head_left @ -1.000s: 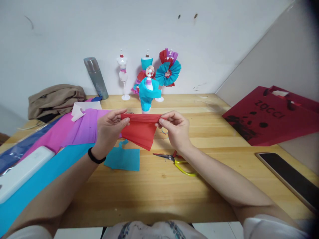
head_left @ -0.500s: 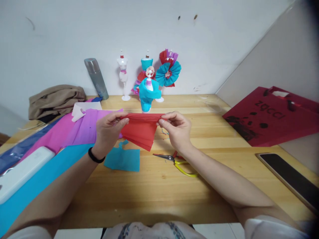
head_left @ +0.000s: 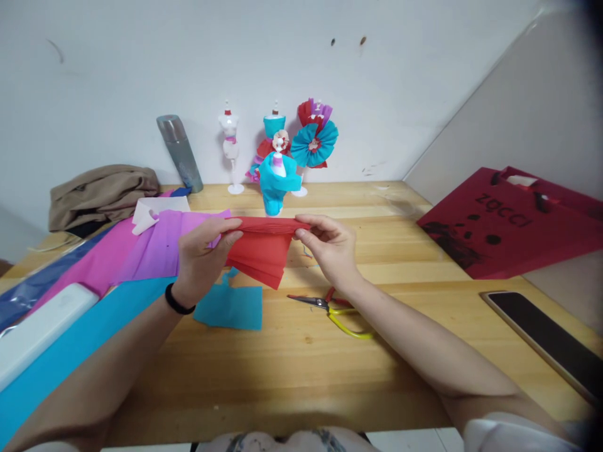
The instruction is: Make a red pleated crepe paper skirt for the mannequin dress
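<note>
- Starting far left with a heap of brown cloth [head_left: 101, 198], then a pink sheet [head_left: 94, 267], a purple sheet [head_left: 153, 251] and a blue sheet [head_left: 94, 345], plus a white slab [head_left: 42, 336] lying on top.
- Past a grey bottle [head_left: 181, 154], and pinching with the left hand [head_left: 200, 257] one end of the folded red sheet [head_left: 259, 257], held up over the worktop [head_left: 254, 376]; covering part of the purple sheet, too.
- Below, a blue-green piece [head_left: 230, 307]; behind, a bare dress form [head_left: 230, 147] and a blue-clad form [head_left: 277, 182].
- Near the right forearm [head_left: 409, 336], scissors [head_left: 325, 304], with handles partly hidden behind it.
- Pinching the other end with the right hand [head_left: 332, 251]: barely changed in half a second, just edged slightly leftward, so probably keeping the top band fairly straight.
- Finishing with a red bag [head_left: 509, 226] and a phone [head_left: 537, 339], both well apart from the hands.
</note>
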Demonstrator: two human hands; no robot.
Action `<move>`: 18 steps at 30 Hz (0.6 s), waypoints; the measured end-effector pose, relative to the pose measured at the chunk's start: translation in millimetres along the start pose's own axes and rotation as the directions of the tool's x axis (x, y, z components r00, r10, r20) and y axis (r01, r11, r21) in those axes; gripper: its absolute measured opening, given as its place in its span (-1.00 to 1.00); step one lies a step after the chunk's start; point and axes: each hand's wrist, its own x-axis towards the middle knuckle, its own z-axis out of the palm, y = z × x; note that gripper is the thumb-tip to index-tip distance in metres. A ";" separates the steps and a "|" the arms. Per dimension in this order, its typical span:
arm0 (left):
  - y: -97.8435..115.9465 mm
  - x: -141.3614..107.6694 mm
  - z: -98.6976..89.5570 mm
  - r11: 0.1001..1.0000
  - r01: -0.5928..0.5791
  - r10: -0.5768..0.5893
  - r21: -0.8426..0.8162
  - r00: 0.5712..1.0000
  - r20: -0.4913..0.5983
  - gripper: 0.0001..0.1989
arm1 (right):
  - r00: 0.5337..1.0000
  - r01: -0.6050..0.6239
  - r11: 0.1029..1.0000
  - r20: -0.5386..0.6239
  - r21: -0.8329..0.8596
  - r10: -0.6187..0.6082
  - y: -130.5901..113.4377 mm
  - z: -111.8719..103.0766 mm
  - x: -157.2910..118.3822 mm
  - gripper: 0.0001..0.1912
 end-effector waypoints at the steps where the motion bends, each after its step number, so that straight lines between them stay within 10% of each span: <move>1: -0.6 0.0 0.3 1.000 0.005 -0.005 0.007 1.000 -0.005 -0.87 | 1.000 0.009 1.000 0.000 -0.018 -0.009 0.3 -0.3 -0.3 -0.85; 18: -11.5 3.0 7.5 0.992 0.108 -0.111 -0.065 0.993 -0.038 -0.89 | 0.998 0.051 0.995 0.041 -0.088 -0.048 5.0 -2.0 2.4 -0.93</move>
